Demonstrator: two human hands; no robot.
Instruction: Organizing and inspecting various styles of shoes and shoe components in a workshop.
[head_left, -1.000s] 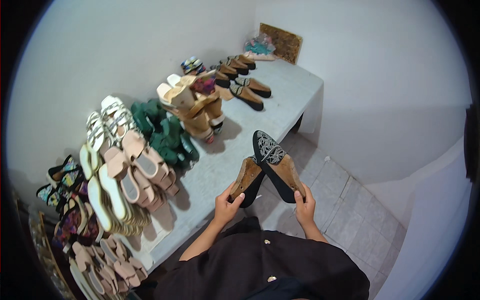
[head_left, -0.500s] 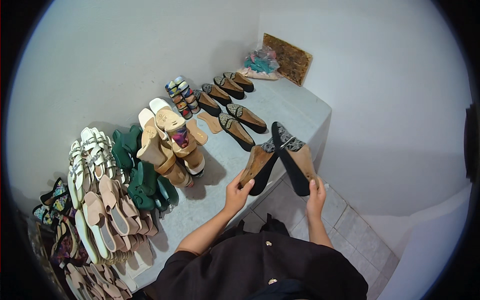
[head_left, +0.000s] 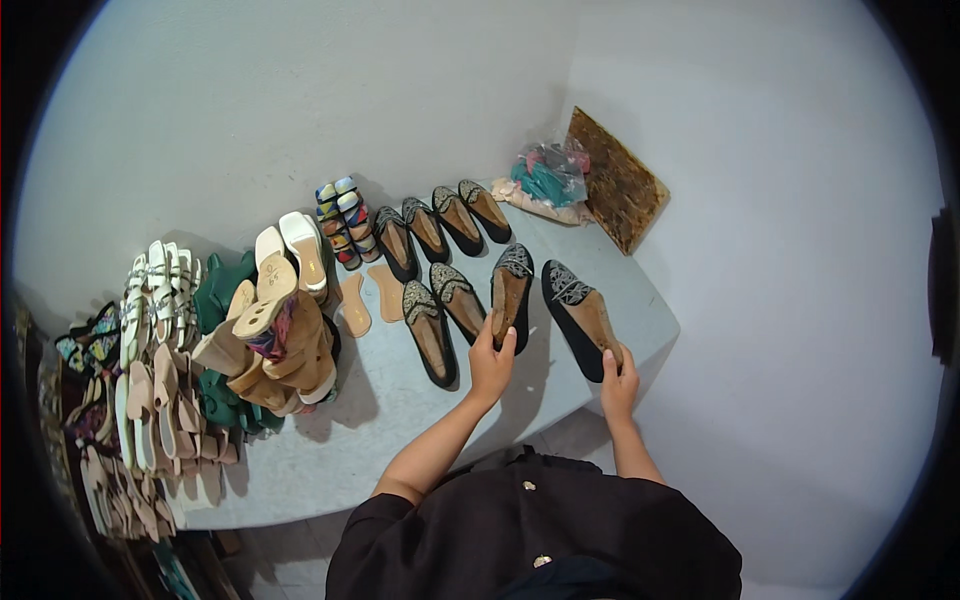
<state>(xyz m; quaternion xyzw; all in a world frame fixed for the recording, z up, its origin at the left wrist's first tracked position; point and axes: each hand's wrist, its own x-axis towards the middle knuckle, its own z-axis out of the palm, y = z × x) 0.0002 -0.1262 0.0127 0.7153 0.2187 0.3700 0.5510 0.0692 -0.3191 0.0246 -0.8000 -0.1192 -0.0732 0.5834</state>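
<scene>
My left hand point(head_left: 491, 366) grips a black slip-on shoe point(head_left: 512, 285) by its heel, thumb on the tan inner part. It hangs low over the table, beside two similar shoes; I cannot tell whether it touches the surface. In my right hand point(head_left: 619, 384), a second black slip-on shoe point(head_left: 574, 312) is held by the heel, its patterned grey toe pointing away from me. Left of these stand a black shoe with a speckled toe point(head_left: 430, 338) and its partner point(head_left: 457, 302). Farther back, several more such shoes point(head_left: 427, 232) form a row.
On the pale table point(head_left: 400, 440), two tan insoles point(head_left: 386, 293) lie beside stacked multicoloured straps point(head_left: 347, 222). Beige wedge sandals point(head_left: 290, 350), green shoes point(head_left: 222, 290), white sandals point(head_left: 160, 300) and pinkish slides point(head_left: 165, 410) crowd the left. A plastic bag point(head_left: 548, 180) and brown board point(head_left: 615, 185) occupy the far corner.
Both shoes were held close together, toes overlapping, past the table's edge. Now they are apart, with the left one over the table beside the other shoes. The view has shifted too.
</scene>
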